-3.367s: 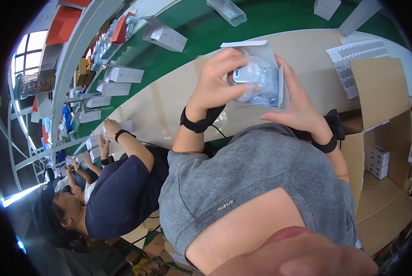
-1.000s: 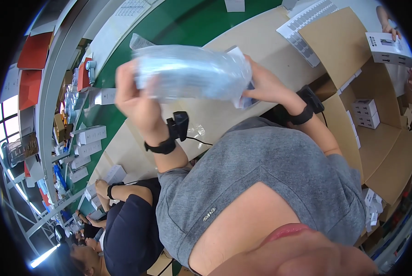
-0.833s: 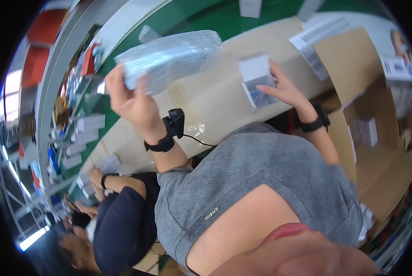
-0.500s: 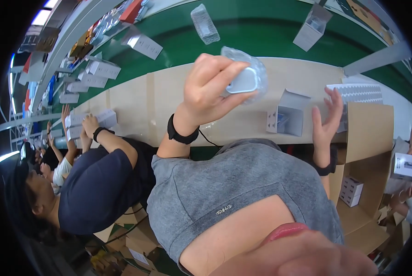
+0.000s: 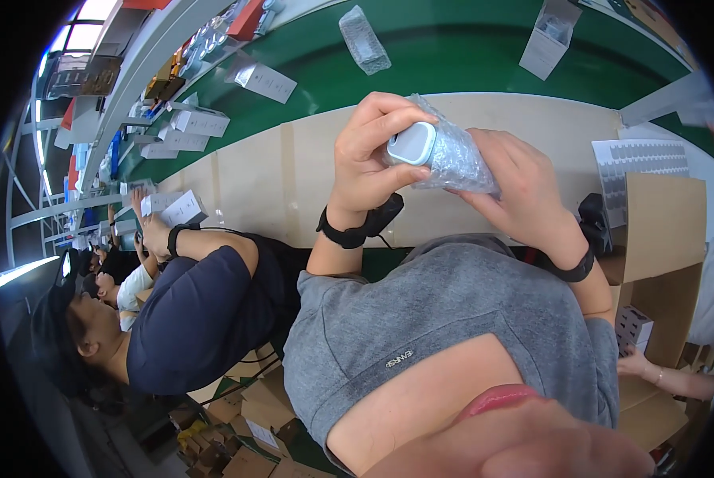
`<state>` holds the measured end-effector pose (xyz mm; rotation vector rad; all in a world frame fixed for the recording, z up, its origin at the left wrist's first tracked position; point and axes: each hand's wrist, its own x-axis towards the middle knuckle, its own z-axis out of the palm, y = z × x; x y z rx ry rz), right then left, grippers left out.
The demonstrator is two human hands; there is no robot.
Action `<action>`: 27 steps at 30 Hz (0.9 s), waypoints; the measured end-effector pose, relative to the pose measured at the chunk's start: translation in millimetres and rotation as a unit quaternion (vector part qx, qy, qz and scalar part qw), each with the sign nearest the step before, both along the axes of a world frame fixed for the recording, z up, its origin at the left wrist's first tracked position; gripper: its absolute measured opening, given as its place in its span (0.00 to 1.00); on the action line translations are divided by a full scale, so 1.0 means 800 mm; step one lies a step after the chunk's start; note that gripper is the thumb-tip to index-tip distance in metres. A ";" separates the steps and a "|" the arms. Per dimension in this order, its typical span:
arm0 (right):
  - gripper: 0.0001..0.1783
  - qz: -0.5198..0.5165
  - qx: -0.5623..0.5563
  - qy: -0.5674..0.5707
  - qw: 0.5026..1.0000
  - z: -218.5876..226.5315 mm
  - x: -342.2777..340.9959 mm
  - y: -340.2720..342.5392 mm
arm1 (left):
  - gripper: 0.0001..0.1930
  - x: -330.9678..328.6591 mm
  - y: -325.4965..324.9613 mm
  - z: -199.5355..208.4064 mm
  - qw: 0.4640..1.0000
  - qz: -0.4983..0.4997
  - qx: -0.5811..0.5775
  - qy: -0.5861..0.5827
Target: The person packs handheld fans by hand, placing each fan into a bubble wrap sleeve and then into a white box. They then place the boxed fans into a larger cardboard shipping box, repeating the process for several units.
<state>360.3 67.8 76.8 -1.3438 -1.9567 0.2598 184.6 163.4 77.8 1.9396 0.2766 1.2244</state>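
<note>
Both my hands are raised over the tan work surface, one at each end of a bubble-wrapped item point(image 5: 457, 159). Its exposed left end is a pale blue and white rounded rectangle; the rest lies inside the clear wrap, so its kind does not show. My left hand point(image 5: 366, 155) pinches this bare end between thumb and fingers. Around the wrapped right end curl the fingers and thumb of my right hand point(image 5: 526, 182). Black bands circle both my wrists.
On the green belt ahead lie another bubble-wrapped piece point(image 5: 364, 40), an open white box point(image 5: 549, 41) and a tipped white box point(image 5: 266, 83). A perforated white sheet point(image 5: 642, 177) and large carton point(image 5: 664, 215) stand right. A co-worker point(image 5: 189, 319) sits left; another person's hand point(image 5: 632, 363) reaches into the carton.
My right hand has come left from beside the carton and taken hold of the wrapped item. The item has turned, and my left hand has shifted slightly right. Another person's hand has entered the carton.
</note>
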 end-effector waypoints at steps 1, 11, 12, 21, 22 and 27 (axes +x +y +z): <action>0.28 -0.001 0.004 0.003 1.000 0.001 -0.001 0.000 | 0.22 0.000 0.002 -0.003 1.000 -0.006 -0.018 -0.019; 0.26 0.015 0.095 0.088 0.991 0.004 0.021 0.021 | 0.61 0.023 0.017 -0.020 0.979 -0.047 -0.180 -0.079; 0.25 0.051 0.107 0.096 0.988 0.008 0.020 0.027 | 0.61 0.020 0.013 -0.018 0.980 -0.077 -0.183 -0.014; 0.22 0.133 0.007 0.156 0.979 0.002 0.022 0.052 | 0.25 0.039 0.017 -0.001 1.000 0.011 0.013 -0.001; 0.22 0.151 -0.022 0.194 0.969 -0.001 0.022 0.053 | 0.22 0.035 0.024 -0.003 0.998 0.048 0.040 0.013; 0.23 0.090 -0.163 0.173 0.967 -0.016 0.033 0.049 | 0.18 0.047 0.046 0.003 0.964 0.186 0.180 0.066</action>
